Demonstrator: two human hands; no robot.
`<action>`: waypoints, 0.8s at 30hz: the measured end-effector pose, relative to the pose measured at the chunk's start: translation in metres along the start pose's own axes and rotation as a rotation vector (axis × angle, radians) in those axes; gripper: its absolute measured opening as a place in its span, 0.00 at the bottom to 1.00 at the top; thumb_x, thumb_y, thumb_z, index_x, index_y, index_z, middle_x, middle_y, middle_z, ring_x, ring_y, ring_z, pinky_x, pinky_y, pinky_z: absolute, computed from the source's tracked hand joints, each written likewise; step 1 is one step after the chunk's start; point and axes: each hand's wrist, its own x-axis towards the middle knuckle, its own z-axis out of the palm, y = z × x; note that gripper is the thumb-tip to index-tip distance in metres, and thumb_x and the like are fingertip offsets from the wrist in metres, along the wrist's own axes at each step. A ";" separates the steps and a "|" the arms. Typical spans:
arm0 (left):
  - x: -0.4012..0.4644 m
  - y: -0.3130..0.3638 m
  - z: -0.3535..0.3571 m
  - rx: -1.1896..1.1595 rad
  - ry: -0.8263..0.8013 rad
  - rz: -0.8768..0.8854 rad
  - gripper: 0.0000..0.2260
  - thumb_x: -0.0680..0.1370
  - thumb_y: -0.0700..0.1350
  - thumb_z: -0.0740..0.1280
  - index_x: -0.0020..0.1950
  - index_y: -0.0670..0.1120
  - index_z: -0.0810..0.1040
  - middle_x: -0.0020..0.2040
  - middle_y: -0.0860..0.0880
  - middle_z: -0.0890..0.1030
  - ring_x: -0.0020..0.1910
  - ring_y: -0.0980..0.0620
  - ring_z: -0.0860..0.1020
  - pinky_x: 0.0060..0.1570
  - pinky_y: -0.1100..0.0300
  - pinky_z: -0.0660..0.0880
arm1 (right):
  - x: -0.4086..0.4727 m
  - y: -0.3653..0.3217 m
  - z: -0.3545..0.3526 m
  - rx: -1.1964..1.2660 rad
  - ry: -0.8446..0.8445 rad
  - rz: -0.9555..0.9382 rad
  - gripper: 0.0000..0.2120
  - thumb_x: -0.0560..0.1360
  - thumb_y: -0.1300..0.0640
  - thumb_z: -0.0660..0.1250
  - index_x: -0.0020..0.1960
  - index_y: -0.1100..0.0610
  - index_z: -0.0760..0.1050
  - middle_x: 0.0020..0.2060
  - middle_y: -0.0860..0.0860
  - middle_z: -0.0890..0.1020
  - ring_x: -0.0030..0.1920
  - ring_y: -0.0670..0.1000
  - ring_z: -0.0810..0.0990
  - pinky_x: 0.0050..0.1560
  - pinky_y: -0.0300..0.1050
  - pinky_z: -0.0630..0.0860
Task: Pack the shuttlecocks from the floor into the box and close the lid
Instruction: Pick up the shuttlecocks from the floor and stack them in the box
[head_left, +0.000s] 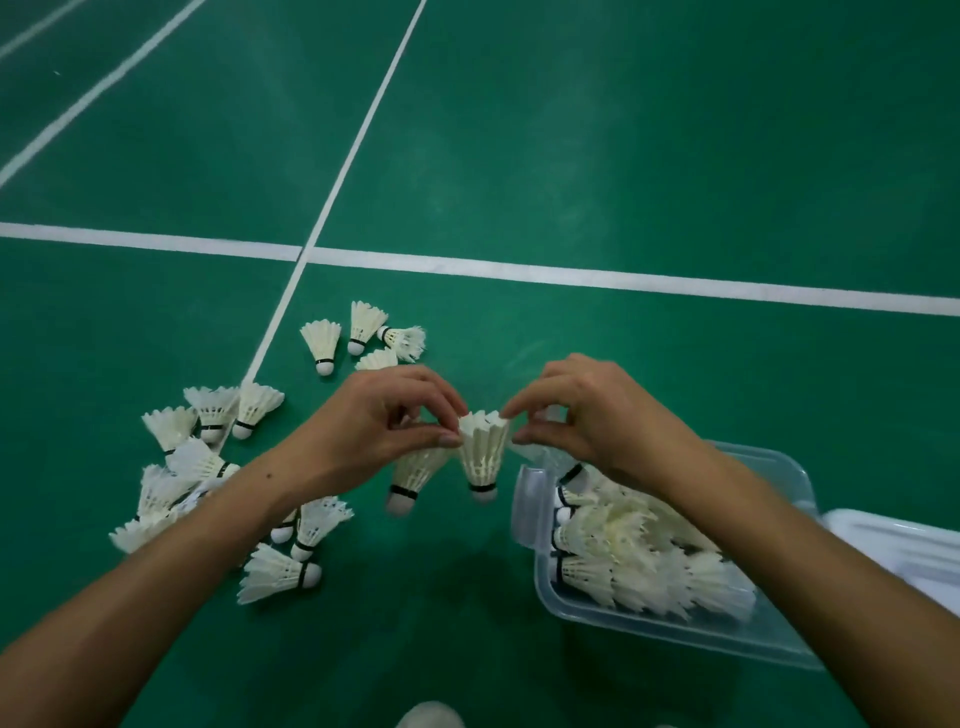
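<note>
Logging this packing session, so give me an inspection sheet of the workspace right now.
Surface: green court floor with white lines.
Job's things: shuttlecock held cork down between both hands; second shuttlecock hanging under the left hand; loose shuttlecocks scattered on the floor at left; clear plastic box at right, open and partly filled with shuttlecocks; lid lying beside it on the right.
Clutter: nothing seen.
Grippers: left hand and right hand each pinch the feather rim with their fingers.
Cables: nothing seen.
Surroundings: pale object at the bottom edge, too cropped to identify.
</note>
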 end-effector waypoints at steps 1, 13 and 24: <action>0.008 0.006 0.006 -0.001 -0.001 0.021 0.08 0.74 0.52 0.75 0.46 0.49 0.87 0.53 0.59 0.85 0.38 0.51 0.80 0.39 0.57 0.79 | -0.012 0.005 -0.008 0.021 0.043 0.043 0.14 0.75 0.47 0.77 0.60 0.46 0.85 0.43 0.42 0.82 0.44 0.45 0.79 0.49 0.48 0.80; 0.065 0.061 0.104 -0.038 0.062 0.092 0.05 0.75 0.50 0.76 0.48 0.50 0.86 0.46 0.54 0.87 0.31 0.58 0.74 0.34 0.71 0.69 | -0.167 0.065 -0.004 0.231 0.407 0.618 0.02 0.77 0.51 0.76 0.48 0.47 0.84 0.42 0.40 0.84 0.48 0.39 0.83 0.53 0.47 0.83; 0.064 0.067 0.115 0.051 0.047 0.130 0.04 0.76 0.47 0.77 0.48 0.48 0.87 0.44 0.56 0.84 0.36 0.55 0.78 0.38 0.71 0.71 | -0.186 0.045 0.048 -0.136 0.520 0.768 0.07 0.76 0.44 0.75 0.43 0.45 0.83 0.38 0.39 0.83 0.35 0.41 0.80 0.32 0.41 0.78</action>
